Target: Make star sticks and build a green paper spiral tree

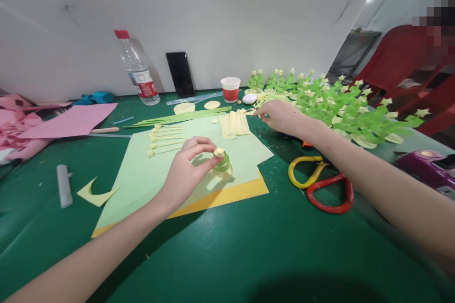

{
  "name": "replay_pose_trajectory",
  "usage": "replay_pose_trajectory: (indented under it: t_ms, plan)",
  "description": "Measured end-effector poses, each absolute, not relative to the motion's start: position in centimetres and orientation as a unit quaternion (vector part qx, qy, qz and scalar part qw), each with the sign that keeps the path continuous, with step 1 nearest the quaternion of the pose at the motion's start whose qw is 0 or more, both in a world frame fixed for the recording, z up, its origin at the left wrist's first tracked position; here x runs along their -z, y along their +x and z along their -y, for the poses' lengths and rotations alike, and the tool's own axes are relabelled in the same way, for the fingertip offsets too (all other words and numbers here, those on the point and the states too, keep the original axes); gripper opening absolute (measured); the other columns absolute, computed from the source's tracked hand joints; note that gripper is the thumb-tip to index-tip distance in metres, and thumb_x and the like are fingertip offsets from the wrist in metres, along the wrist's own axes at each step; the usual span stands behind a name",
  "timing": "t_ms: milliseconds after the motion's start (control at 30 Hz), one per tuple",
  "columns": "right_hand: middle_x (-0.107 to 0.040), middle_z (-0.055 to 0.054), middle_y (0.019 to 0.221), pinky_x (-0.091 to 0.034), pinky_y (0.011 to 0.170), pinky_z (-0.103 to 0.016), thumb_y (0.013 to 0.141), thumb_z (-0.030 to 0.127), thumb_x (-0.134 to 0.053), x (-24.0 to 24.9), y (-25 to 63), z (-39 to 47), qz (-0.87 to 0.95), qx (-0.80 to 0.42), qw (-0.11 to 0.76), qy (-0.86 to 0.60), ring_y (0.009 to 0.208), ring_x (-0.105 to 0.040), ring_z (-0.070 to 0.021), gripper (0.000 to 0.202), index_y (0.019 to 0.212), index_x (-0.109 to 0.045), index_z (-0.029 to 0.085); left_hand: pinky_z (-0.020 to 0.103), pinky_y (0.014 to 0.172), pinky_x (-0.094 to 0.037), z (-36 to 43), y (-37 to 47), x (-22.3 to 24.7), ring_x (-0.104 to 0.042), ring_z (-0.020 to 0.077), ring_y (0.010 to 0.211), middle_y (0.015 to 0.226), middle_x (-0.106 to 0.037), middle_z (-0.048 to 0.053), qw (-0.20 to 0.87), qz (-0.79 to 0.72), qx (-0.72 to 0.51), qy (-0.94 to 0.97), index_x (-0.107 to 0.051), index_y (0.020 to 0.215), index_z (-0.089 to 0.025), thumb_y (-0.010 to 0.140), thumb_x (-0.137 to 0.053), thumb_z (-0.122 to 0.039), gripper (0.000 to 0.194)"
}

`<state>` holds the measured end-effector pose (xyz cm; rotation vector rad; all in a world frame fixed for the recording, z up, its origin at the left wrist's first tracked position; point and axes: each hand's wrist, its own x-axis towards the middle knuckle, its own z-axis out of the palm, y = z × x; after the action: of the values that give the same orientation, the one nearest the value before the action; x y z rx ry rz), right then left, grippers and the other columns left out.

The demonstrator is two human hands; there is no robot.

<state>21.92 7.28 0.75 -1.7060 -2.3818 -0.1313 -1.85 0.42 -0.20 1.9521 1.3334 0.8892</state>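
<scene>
My left hand [190,163] pinches a small paper star plant [223,163] between thumb and fingers. The plant has a pale yellow star on top, a curled green strip below and a pale round base over the light green sheet [142,194]. Farther off, my right hand [280,116] has its fingertips closed together beside the pale yellow paper strips [235,124]. Whether a small piece is between those fingertips I cannot make out. Several star-tipped paper stems [165,139] lie in a row on the sheet, left of my left hand.
Finished green paper plants [330,99] crowd the right side. Scissors [329,184] with yellow and red handles lie under my right forearm. A paper cup [231,90], a phone [180,75] and a water bottle [142,75] stand at the back. Pink paper [71,121] lies left; a person sits far right.
</scene>
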Motion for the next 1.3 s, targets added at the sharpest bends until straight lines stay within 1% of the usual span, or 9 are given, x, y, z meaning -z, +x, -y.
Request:
replay_pose_trajectory:
  t_ms: [100, 233, 400, 600, 800, 1000, 1100, 1167, 1300]
  plan:
    - [-0.060, -0.005, 0.099, -0.049, 0.075, -0.035, 0.086, 0.031, -0.050, -0.1, 20.3, -6.0, 0.828, 0.028, 0.065, -0.556, 0.086, -0.058, -0.0150, 0.022, 0.098, -0.058, 0.014, 0.035, 0.082, -0.041, -0.5, -1.9, 0.3, -0.053, 0.0229, 0.091, 0.095, -0.058, 0.001, 0.300, -0.497, -0.340, 0.740, -0.061, 0.069, -0.023, 0.073, -0.058, -0.034, 0.012]
    - [-0.060, -0.005, 0.098, -0.049, 0.074, -0.034, 0.086, 0.030, -0.051, 0.9, 18.0, -4.0, 0.843, -0.005, 0.018, -0.538, 0.085, -0.058, -0.0145, 0.021, 0.098, -0.058, 0.014, 0.034, 0.084, -0.040, -0.5, -1.9, 0.5, -0.053, 0.0221, 0.091, 0.094, -0.057, 0.001, 0.300, -0.491, -0.342, 0.743, -0.061, 0.069, -0.022, 0.073, -0.058, -0.035, 0.013]
    - [-0.059, -0.006, 0.102, -0.050, 0.074, -0.035, 0.087, 0.030, -0.050, 1.4, 16.8, -3.2, 0.839, -0.001, -0.009, -0.544, 0.086, -0.058, -0.0150, 0.023, 0.103, -0.057, 0.015, 0.034, 0.085, -0.039, -0.5, -1.9, 0.6, -0.053, 0.0216, 0.091, 0.095, -0.056, 0.001, 0.300, -0.496, -0.339, 0.741, -0.061, 0.070, -0.022, 0.074, -0.057, -0.034, 0.013]
    - [-0.059, -0.006, 0.104, -0.049, 0.077, -0.036, 0.087, 0.030, -0.049, 1.5, 16.4, -3.6, 0.846, 0.032, -0.017, -0.532, 0.088, -0.058, -0.0152, 0.023, 0.103, -0.057, 0.016, 0.035, 0.085, -0.039, -0.5, -1.8, 0.6, -0.052, 0.0218, 0.091, 0.095, -0.057, 0.001, 0.295, -0.495, -0.340, 0.743, -0.061, 0.070, -0.022, 0.073, -0.058, -0.034, 0.013]
    - [-0.059, -0.005, 0.100, -0.050, 0.074, -0.035, 0.087, 0.030, -0.050, 2.2, 16.6, -4.8, 0.873, 0.048, 0.004, -0.485, 0.086, -0.058, -0.0150, 0.024, 0.103, -0.056, 0.014, 0.034, 0.085, -0.040, -0.4, -1.8, 0.4, -0.053, 0.0218, 0.090, 0.094, -0.057, 0.001, 0.300, -0.493, -0.346, 0.740, -0.062, 0.071, -0.021, 0.073, -0.057, -0.033, 0.013]
    - [-0.060, -0.003, 0.092, -0.048, 0.074, -0.034, 0.086, 0.029, -0.050, 1.6, 17.3, -4.9, 0.892, 0.054, 0.013, -0.448, 0.082, -0.058, -0.0141, 0.019, 0.093, -0.058, 0.013, 0.035, 0.085, -0.039, -0.6, -1.9, 0.7, -0.052, 0.0214, 0.088, 0.093, -0.057, 0.001, 0.291, -0.488, -0.353, 0.743, -0.061, 0.069, -0.022, 0.072, -0.058, -0.033, 0.012]
    - [-0.060, -0.002, 0.085, -0.046, 0.074, -0.034, 0.086, 0.025, -0.051, 1.3, 17.9, -4.6, 0.897, 0.054, 0.029, -0.438, 0.082, -0.056, -0.0140, 0.014, 0.088, -0.059, 0.013, 0.035, 0.085, -0.040, -0.6, -1.9, 0.7, -0.053, 0.0217, 0.089, 0.092, -0.058, 0.001, 0.287, -0.484, -0.353, 0.748, -0.061, 0.068, -0.022, 0.072, -0.058, -0.032, 0.011]
    - [-0.059, 0.000, 0.079, -0.045, 0.072, -0.032, 0.084, 0.018, -0.051, 1.3, 18.2, -4.5, 0.903, 0.044, 0.034, -0.425, 0.079, -0.055, -0.0136, 0.010, 0.086, -0.060, 0.014, 0.036, 0.084, -0.040, -0.6, -1.9, 0.7, -0.053, 0.0220, 0.089, 0.092, -0.058, 0.001, 0.284, -0.483, -0.353, 0.749, -0.061, 0.069, -0.022, 0.072, -0.058, -0.032, 0.011]
    - [-0.058, -0.004, 0.069, -0.041, 0.069, -0.032, 0.075, 0.003, -0.045, 1.1, 18.7, -4.4, 0.911, 0.024, 0.055, -0.409, 0.076, -0.053, -0.0166, 0.024, 0.068, -0.065, 0.014, 0.036, 0.082, -0.042, -0.6, -1.9, 0.7, -0.054, 0.0229, 0.088, 0.093, -0.059, 0.001, 0.281, -0.486, -0.352, 0.749, -0.061, 0.069, -0.022, 0.072, -0.058, -0.034, 0.012]
